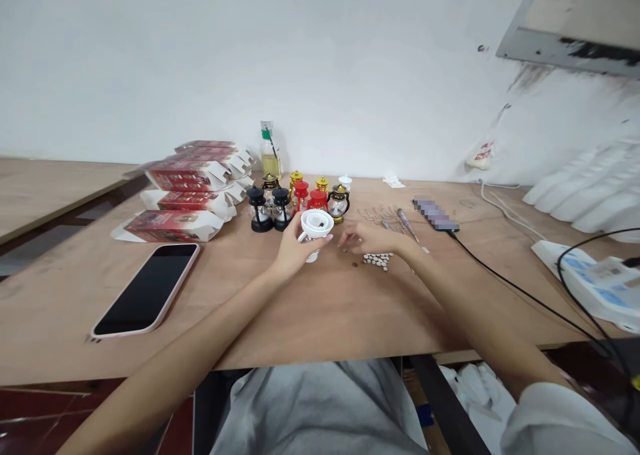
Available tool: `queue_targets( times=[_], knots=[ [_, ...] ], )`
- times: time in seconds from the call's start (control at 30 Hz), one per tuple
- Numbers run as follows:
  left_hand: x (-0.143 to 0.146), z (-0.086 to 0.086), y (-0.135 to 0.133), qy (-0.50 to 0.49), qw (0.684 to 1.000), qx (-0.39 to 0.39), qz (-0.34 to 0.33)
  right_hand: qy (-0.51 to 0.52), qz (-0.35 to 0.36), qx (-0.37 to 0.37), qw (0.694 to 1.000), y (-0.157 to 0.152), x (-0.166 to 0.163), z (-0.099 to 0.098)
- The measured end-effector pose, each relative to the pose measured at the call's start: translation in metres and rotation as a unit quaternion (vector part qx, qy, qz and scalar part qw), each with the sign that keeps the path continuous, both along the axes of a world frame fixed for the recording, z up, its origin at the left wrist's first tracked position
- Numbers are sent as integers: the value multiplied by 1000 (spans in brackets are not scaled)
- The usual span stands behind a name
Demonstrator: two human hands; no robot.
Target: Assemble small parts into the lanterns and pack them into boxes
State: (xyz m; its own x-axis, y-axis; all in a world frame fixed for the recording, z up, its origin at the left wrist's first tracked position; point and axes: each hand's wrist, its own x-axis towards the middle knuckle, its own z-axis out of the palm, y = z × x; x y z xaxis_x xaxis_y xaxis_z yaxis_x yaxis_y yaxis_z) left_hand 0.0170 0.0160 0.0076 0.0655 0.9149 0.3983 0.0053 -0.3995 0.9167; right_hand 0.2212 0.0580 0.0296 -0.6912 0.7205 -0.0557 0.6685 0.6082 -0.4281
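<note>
My left hand (295,245) is wrapped round a small white toy lantern (316,226), held tilted just above the wooden table (310,308). My right hand (373,236) rests low on the table to its right, fingers bent over tiny parts; what they pinch is too small to tell. A cluster of small white button cells (377,260) lies just in front of that hand. Behind both hands stand several mini lanterns in black (260,210), red (317,199) and gold (339,204).
A pink-cased phone (147,287) lies face up at the left. Red and white flat cartons (190,188) are stacked at the back left beside an oil bottle (270,150). A screwdriver (407,225), wire hooks, a blurred device with black cable (500,275) and a white power strip (590,282) occupy the right.
</note>
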Motion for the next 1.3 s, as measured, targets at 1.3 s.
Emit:
queue_targets(
  times=[1.3],
  knots=[
    [0,-2,2,7,1000,7,1,-55,59,-68,994,-23,9,9]
  ],
)
